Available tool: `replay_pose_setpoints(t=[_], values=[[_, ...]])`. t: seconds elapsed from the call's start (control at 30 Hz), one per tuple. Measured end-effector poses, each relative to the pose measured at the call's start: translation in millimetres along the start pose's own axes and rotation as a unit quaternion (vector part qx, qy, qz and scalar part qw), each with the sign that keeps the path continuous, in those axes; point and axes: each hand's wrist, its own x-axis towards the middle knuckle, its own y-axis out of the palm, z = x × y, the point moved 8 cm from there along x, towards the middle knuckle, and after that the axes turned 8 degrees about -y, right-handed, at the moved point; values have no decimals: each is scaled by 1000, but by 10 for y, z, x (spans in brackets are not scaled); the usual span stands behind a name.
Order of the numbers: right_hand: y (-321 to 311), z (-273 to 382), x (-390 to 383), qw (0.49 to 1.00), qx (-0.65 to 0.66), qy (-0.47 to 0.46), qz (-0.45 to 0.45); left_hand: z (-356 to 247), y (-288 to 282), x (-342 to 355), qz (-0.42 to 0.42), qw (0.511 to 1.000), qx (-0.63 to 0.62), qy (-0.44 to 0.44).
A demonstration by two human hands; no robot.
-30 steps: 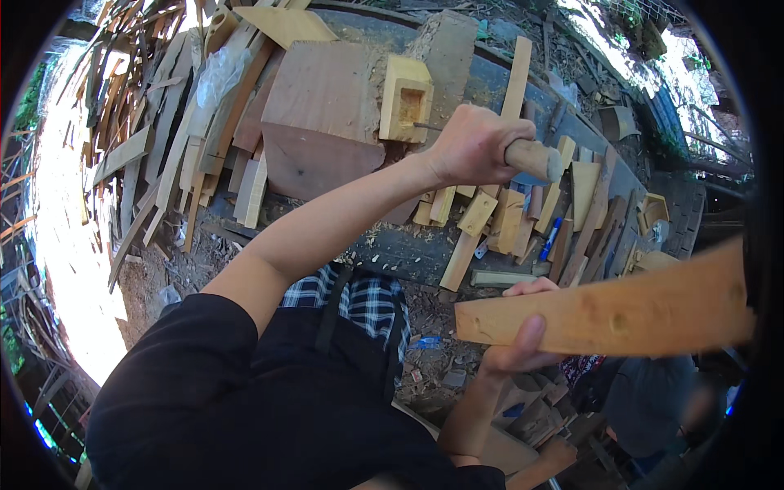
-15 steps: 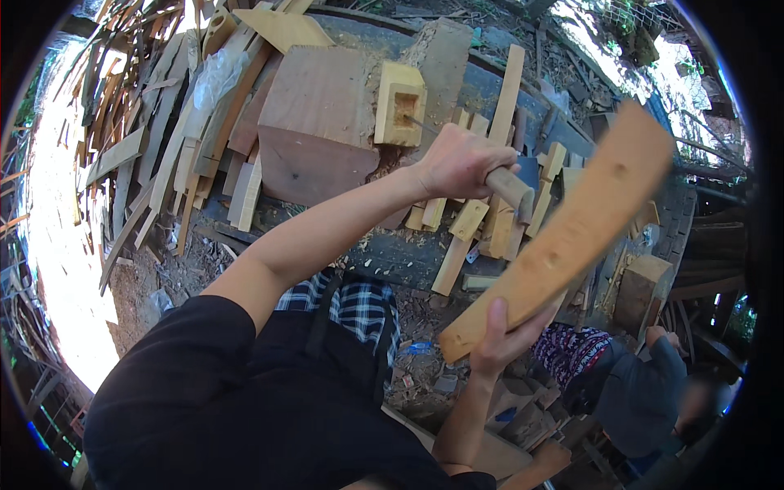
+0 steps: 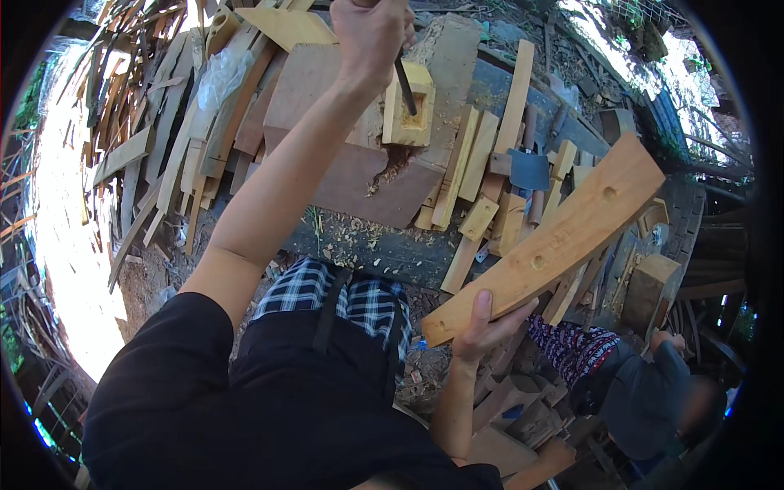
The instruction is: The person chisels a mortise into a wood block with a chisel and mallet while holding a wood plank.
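Observation:
My left hand [image 3: 369, 45] is closed on the handle of a chisel-like tool at the top middle. Its dark metal shaft [image 3: 405, 86] points down into the recess of a small pale wooden block [image 3: 394, 122], which sits against a larger reddish wood block [image 3: 331, 180] strewn with shavings. My right hand [image 3: 476, 333] grips a long, curved-edged wooden board [image 3: 555, 245] near its lower end, held tilted up to the right, with round marks or holes along its face.
Loose slats [image 3: 131, 151] are heaped at the left with a crumpled plastic bag [image 3: 222, 73]. The dark bench [image 3: 351, 253] carries wood offcuts [image 3: 478, 220] and a blue-grey metal blade [image 3: 531, 170]. A co-worker [image 3: 641, 400] is at the lower right, beside more wood.
My left hand has moved up and left, bringing the tool's shaft more upright over the small block. The board in my right hand swung up from nearly level and has since dropped slightly.

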Motion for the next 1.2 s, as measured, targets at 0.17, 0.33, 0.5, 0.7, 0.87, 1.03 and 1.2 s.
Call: replay_pose_setpoints(t=[0.17,0.33,0.5,0.7,0.87,1.03,1.2], values=[[-4,55,93,1000,-16,-20,-4,215,168,-126,16,995,91,21],[-36,-30,56,999,21,24,-27,307,308,-208,49,986,160,4],[-6,94,215,997,-63,-40,13,291,554,-421,108,949,272,120],[-8,580,538,964,249,-90,-7,369,867,-806,180,921,270,216],[335,612,569,977,-107,-47,177,360,572,-671,117,943,260,172],[133,847,517,968,222,-115,12,210,536,-740,114,958,182,190],[464,610,389,968,-119,-35,218,359,417,-639,73,959,213,171]])
